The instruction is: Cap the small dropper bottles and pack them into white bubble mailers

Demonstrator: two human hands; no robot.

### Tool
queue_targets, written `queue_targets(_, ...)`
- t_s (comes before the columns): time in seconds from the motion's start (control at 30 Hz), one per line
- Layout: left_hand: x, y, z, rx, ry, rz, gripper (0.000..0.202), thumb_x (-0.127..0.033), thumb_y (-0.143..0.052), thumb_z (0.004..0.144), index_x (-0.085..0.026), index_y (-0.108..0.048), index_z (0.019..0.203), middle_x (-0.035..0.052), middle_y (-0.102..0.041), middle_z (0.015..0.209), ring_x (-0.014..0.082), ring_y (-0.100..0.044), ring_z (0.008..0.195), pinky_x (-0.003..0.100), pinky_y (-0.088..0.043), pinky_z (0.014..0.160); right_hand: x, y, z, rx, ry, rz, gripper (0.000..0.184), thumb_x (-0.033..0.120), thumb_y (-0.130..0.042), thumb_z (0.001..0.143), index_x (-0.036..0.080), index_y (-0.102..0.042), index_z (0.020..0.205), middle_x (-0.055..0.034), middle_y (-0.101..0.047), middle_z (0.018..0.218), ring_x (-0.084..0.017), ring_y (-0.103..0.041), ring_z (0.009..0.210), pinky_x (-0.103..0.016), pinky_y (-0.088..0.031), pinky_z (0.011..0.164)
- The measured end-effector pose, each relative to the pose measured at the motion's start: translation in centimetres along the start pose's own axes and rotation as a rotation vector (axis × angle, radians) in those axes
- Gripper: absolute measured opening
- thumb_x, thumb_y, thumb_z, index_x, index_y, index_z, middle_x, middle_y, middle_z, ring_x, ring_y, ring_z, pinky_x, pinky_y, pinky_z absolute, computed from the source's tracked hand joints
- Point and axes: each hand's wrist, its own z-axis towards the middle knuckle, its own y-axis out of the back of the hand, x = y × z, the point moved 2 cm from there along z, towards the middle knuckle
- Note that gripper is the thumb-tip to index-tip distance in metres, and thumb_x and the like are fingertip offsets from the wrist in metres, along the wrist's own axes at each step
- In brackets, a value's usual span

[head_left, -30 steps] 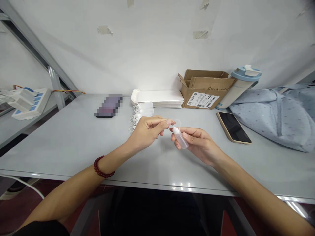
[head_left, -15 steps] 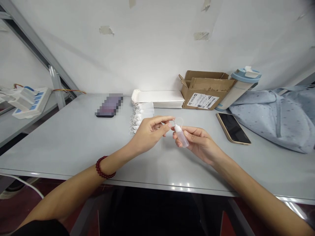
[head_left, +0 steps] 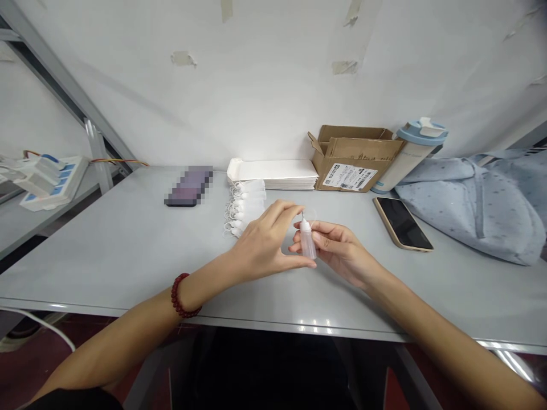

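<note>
My right hand (head_left: 342, 250) holds a small clear squeeze bottle (head_left: 308, 246) upright between thumb and fingers. The bottle has a white cap (head_left: 305, 225) with a thin metal needle tip, and a thin translucent loop shows beside it. My left hand (head_left: 267, 245) spans the bottle lengthwise, its fingertips at the needle tip and its thumb at the base. A red bead bracelet circles the left wrist. Behind that hand, several similar white bottles (head_left: 248, 203) with loops lie in a row on the grey table (head_left: 128, 250).
A stack of white flat boxes (head_left: 273, 173) rests against the wall beside an open cardboard box (head_left: 359, 156). To the right are a tumbler (head_left: 399, 162), a phone (head_left: 404, 224) and a light blue bag (head_left: 461, 210). Another phone (head_left: 188, 187) lies at left, near a power strip (head_left: 55, 185).
My left thumb has moved from near the needle tip down to the bottle's base, opening the hand wide along it. The bottle has turned more upright in my right hand.
</note>
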Motion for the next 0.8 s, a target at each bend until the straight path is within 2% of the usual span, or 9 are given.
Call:
queue_targets(0.23, -0.11, 0.02, -0.08, -0.033, -0.103, 0.145, 0.072, -0.047, -0.072, 0.07, -0.015, -0.04, 0.125, 0.0142, -0.052, 0.117, 0.0258, -0.057, 0.102, 0.037, -0.055, 0.076, -0.33, 0.16, 0.13, 0.001, 0.005, -0.018, 0.025, 0.027, -0.06, 0.085, 0.019, -0.065, 0.108, -0.0074, -0.069, 0.098, -0.017, -0.067, 0.087, -0.027, -0.049, 0.074)
queue_targets(0.53, -0.14, -0.2, -0.11, -0.109, -0.16, 0.173, 0.062, -0.044, -0.068, 0.073, -0.013, -0.043, 0.121, 0.014, -0.055, 0.111, 0.0239, -0.058, 0.098, 0.035, -0.055, 0.074, -0.19, 0.16, 0.02, -0.013, 0.002, -0.031, 0.025, 0.026, -0.058, 0.086, 0.019, -0.065, 0.109, -0.0077, -0.068, 0.1, -0.016, -0.066, 0.086, -0.026, -0.049, 0.073)
queue_targets(0.63, -0.23, -0.14, -0.1, -0.088, -0.136, 0.137, 0.066, -0.043, -0.069, 0.072, -0.014, -0.04, 0.124, 0.0145, -0.053, 0.116, 0.0251, -0.056, 0.103, 0.035, -0.055, 0.076, 0.02, 0.02, -0.02, -0.019, -0.001, -0.036, 0.025, 0.027, -0.06, 0.084, 0.017, -0.065, 0.107, -0.0082, -0.068, 0.097, -0.015, -0.065, 0.081, -0.026, -0.049, 0.07)
queue_targets(0.8, -0.2, -0.14, -0.07, -0.015, 0.003, -0.022, 0.078, -0.047, -0.072, 0.069, -0.02, -0.034, 0.131, 0.0141, -0.048, 0.124, 0.0254, -0.056, 0.104, 0.036, -0.055, 0.071, 0.29, -0.24, -0.14, -0.007, -0.007, -0.016, 0.024, 0.029, -0.061, 0.084, 0.016, -0.066, 0.103, -0.0077, -0.068, 0.091, -0.014, -0.064, 0.075, -0.025, -0.048, 0.065)
